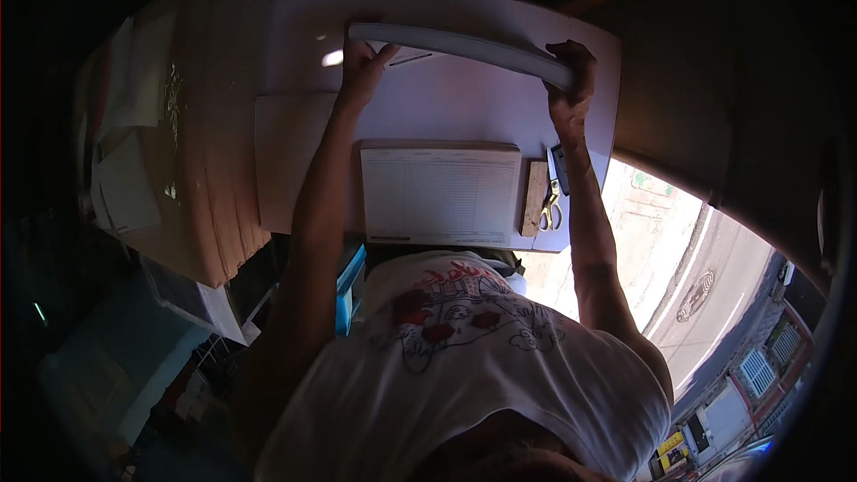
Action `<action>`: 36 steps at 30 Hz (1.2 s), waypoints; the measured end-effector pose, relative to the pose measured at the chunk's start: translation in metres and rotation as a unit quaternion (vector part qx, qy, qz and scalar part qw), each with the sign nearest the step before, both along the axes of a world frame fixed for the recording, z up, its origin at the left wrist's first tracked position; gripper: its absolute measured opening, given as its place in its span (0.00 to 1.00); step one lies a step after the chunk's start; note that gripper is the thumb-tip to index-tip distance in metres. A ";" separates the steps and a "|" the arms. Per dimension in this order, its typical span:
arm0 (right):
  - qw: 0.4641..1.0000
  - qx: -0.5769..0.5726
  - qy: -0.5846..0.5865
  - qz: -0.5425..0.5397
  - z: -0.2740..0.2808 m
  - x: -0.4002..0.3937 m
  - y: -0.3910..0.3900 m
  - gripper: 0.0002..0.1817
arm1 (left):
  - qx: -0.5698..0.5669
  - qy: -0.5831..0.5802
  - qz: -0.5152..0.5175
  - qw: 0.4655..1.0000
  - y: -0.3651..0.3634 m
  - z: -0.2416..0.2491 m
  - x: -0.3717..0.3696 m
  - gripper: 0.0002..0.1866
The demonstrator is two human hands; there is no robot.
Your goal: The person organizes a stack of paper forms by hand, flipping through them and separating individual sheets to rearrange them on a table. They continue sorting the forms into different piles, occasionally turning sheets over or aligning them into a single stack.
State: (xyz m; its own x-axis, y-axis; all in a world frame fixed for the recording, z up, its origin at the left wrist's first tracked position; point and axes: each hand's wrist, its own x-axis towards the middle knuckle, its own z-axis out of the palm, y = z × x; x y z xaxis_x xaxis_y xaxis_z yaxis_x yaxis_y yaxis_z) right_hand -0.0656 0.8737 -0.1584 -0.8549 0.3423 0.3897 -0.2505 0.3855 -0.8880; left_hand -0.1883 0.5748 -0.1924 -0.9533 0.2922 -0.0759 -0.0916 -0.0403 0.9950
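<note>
Both arms reach out over the white table. Between my hands stands a thick stack of paper, held up with its long edge toward me. My left hand grips its left end, thumb on the near side. Around the right end wrap the fingers of my right hand. A second stack of printed, ruled forms lies flat near the table's front edge, close to my body. Scissors with gold-coloured handles rest right of it, beside a wooden block.
A dark object lies by the scissors, under my right forearm. To the left stands a large brown paper-covered pile with loose sheets. Something blue sits below the table's front edge. A sunlit street shows at right.
</note>
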 end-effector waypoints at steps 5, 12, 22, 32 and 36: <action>0.998 0.057 0.002 -0.019 -0.020 -0.010 0.009 0.25 | 0.022 0.033 0.028 0.999 0.006 -0.009 -0.015 0.26; 0.968 -0.202 0.087 0.124 -0.022 -0.031 0.009 0.22 | 0.038 0.095 0.150 0.983 0.028 -0.005 -0.009 0.20; 0.999 -0.049 0.014 0.004 -0.001 -0.018 0.001 0.25 | 0.088 0.095 0.125 0.984 0.013 0.009 0.002 0.30; 0.998 -0.054 0.006 0.009 -0.001 -0.025 -0.001 0.26 | 0.116 0.109 0.205 0.966 0.020 0.004 -0.008 0.18; 0.997 -0.035 -0.023 0.059 -0.020 -0.027 0.016 0.22 | 0.143 0.070 0.150 0.976 0.013 0.005 -0.004 0.15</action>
